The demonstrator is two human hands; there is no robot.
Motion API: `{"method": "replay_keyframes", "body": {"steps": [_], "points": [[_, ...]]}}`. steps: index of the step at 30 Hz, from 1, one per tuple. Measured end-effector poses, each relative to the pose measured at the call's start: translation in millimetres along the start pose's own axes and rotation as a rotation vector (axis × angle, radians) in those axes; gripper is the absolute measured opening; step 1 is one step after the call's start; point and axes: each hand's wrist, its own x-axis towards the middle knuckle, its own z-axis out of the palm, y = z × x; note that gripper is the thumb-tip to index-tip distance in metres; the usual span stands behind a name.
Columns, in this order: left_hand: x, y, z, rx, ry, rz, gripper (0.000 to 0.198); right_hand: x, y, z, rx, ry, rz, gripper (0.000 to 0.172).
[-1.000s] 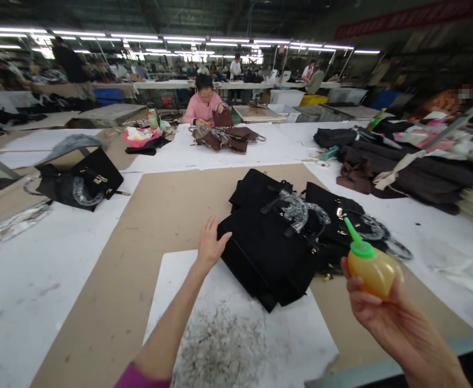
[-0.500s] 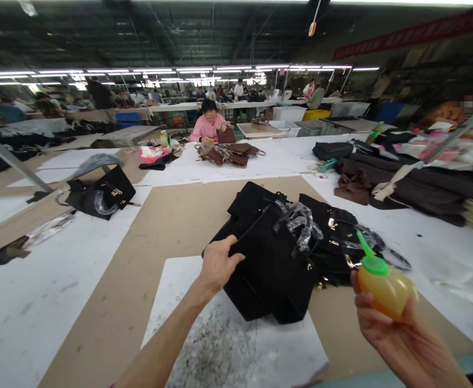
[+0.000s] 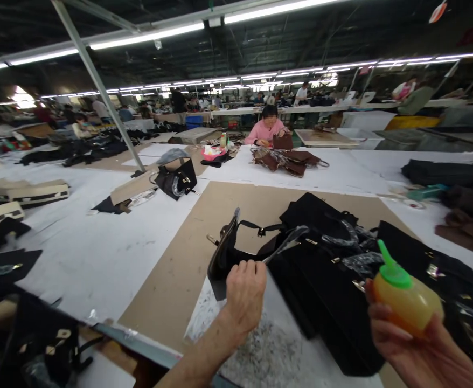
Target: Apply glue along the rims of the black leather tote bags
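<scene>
My left hand [image 3: 244,293] is closed on the edge of a black handbag [image 3: 230,250] and holds it tipped up over a white sheet [image 3: 272,345] speckled with dark marks. More black handbags [image 3: 325,258] with plastic-wrapped handles lie just right of it on the brown board [image 3: 188,258]. Low at the right, my right hand [image 3: 418,350] grips a soft yellow squeeze bottle [image 3: 408,302] with a green pointed nozzle, held upright above the bags.
Across the table a person in pink [image 3: 266,130] works on brown bags [image 3: 289,159]. Another black bag [image 3: 178,178] stands at mid left by a slanted metal pole [image 3: 99,86]. Dark bags [image 3: 442,172] lie at the far right, boxes [image 3: 22,194] at left.
My left hand went from resting by the black bag to gripping it and tipping it up. The view swung to the left. The bottle stayed in my right hand.
</scene>
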Motion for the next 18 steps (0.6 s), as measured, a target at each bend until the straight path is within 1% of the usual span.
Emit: {"method": "replay_keyframes", "body": {"steps": [2,4,6,8,9,11,12,14,16,18], "points": [[-3.0,2.1,19.5,-0.011,-0.133,-0.078,0.025,0.9,15.0,10.9,-0.012,-0.028,0.073,0.094],[-5.2,3.2,32.5,-0.062,-0.233,-0.157,0.027,2.3,28.5,19.2,-0.032,-0.050,0.121,0.094],[-5.3,-0.1,36.4,-0.116,-0.254,-0.227,0.029,4.1,38.8,24.6,-0.051,-0.071,0.145,0.095],[-2.3,-9.4,31.9,-0.164,-0.227,-0.288,0.029,5.6,44.5,27.7,-0.064,-0.100,0.158,0.093],[0.5,-16.7,27.1,-0.208,-0.200,-0.328,0.026,6.3,45.6,28.5,-0.071,-0.112,0.161,0.091],[8.0,-36.7,13.3,-0.324,-0.139,-0.414,0.016,7.9,44.6,29.1,-0.091,-0.132,0.159,0.089],[12.3,-49.2,4.8,-0.416,-0.103,-0.459,0.010,9.0,42.9,29.2,-0.104,-0.142,0.146,0.087],[20.6,-78.6,-13.4,-0.590,-0.048,-0.496,0.008,11.9,38.2,29.9,-0.130,-0.159,0.123,0.085],[27.4,-111.5,-28.9,-1.005,0.023,-0.601,0.013,14.8,33.0,32.4,-0.129,-0.172,0.111,0.084],[32.1,-143.4,-35.5,-1.344,0.089,-0.706,0.022,16.9,29.2,38.3,-0.088,-0.183,0.109,0.085]]}}
